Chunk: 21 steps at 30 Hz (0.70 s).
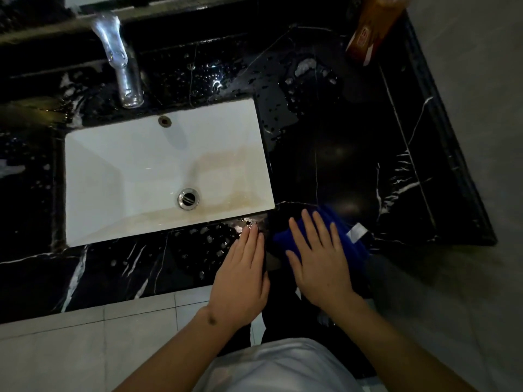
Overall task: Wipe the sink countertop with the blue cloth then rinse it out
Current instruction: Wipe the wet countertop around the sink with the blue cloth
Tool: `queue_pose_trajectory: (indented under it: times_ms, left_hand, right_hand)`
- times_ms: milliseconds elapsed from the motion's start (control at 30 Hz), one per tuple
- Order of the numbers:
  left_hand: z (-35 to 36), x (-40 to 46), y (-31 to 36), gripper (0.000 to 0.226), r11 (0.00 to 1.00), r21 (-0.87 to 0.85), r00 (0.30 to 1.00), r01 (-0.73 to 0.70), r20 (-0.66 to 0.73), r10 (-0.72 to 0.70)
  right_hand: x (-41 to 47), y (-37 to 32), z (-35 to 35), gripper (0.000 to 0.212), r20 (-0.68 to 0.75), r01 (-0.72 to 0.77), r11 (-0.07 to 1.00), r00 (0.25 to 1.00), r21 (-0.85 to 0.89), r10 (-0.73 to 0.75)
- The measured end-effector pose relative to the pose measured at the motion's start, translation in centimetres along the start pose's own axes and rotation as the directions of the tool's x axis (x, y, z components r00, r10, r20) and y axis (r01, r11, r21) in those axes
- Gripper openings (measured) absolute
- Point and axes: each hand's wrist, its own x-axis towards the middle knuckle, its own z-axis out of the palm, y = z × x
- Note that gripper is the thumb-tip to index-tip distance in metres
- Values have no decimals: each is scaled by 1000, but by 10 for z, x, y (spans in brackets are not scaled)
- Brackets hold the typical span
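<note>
Right hand [319, 264], fingers spread flat, presses the blue cloth [343, 234] onto the countertop [339, 165] at its front edge, right of the sink [158, 165]. Left hand [240, 275] rests flat, fingers together, just beside the cloth. Droplets [206, 244] remain front and rear; wiping seems partly done, rinsing not begun.

The sink [167, 171] is sitting in the countertop [353, 154], with the faucet [121, 60] behind it. A box [370, 32] is standing at the far right corner. The cloth [334, 236] is lying right of the sink's near corner, under the right hand [319, 261]; the left hand [243, 275] is lying just left of it.
</note>
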Motion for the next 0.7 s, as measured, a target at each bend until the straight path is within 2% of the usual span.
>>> queue_pose_trajectory:
  times_ms: [133, 333, 567, 633, 700]
  left_hand:
    - [-11, 5, 1, 66, 1000, -7, 999, 25, -22, -25]
    - [-24, 24, 1, 58, 1000, 15, 998, 21, -61, -20]
    - [-22, 23, 1, 58, 999, 31, 996, 9, -89, -6]
    - [-19, 21, -1, 59, 1000, 24, 996, -3, -85, 5]
    - [-19, 18, -3, 61, 1000, -4, 998, -13, -68, 13]
  right_hand:
    - [29, 14, -12, 67, 21, 4, 1000, 1000, 18, -4]
    - [110, 40, -33, 68, -72, -128, 992, 989, 1, 127]
    - [157, 21, -37, 65, -136, -203, 977, 968, 71, 211]
    - [142, 12, -34, 64, -166, -157, 984, 972, 82, 169]
    - [108, 0, -26, 65, -108, -66, 995, 991, 70, 73]
